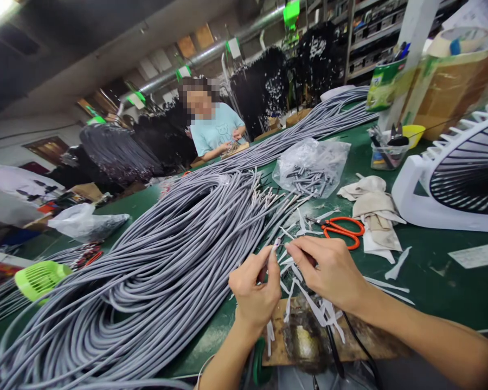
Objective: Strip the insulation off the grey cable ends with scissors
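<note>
In front of me, my left hand [255,287] pinches a cable end [277,243] upright between thumb and fingers. My right hand [329,268] meets it from the right, its thumb and forefinger closed on what looks like a thin wire at the tip; the fine detail is too small to make out. To the left lies a large coiled bundle of grey cables [179,233], its stripped ends fanned out beyond my hands. White scrap strips [315,309] are scattered under my wrists, around a dark lump-like block on a wooden board [374,338]. Orange-handled scissors [345,230] rest beyond my right hand.
A clear bag of small grey pieces [313,168], crumpled cloths [376,211], a tool tub [388,151] and a white fan [451,179] stand on the green table [427,281]. A green fan [40,279] is at left. Across the table sits a person [215,127].
</note>
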The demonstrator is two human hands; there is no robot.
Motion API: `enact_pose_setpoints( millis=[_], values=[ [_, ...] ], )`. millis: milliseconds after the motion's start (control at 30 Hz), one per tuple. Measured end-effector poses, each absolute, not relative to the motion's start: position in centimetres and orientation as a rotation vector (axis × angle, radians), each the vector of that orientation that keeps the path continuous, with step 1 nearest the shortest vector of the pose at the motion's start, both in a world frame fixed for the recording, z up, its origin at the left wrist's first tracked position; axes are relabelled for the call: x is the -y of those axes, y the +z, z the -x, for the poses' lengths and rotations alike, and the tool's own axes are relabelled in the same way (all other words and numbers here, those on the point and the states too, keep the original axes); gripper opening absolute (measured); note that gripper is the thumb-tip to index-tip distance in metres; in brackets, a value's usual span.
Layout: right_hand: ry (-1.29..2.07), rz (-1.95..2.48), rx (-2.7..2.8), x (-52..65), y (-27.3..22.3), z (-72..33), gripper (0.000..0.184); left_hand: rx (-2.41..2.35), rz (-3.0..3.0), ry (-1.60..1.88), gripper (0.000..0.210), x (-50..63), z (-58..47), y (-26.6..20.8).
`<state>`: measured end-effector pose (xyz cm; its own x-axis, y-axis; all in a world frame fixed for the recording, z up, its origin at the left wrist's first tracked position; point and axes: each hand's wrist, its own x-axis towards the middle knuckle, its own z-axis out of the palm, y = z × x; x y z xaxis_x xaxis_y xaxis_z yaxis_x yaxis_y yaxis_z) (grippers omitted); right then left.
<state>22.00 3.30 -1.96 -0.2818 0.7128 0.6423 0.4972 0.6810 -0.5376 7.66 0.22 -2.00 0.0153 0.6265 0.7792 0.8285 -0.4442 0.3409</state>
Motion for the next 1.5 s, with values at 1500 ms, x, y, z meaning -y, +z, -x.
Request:
enact_pose_setpoints(
  millis=[1500],
  values=[
    [0.795, 0.978, 2.077, -5.2, -0.8, -23.9, 0.03, 1.673, 2.892, -1.139, 0.023, -0.6, -7.0, -1.6]
  ],
)
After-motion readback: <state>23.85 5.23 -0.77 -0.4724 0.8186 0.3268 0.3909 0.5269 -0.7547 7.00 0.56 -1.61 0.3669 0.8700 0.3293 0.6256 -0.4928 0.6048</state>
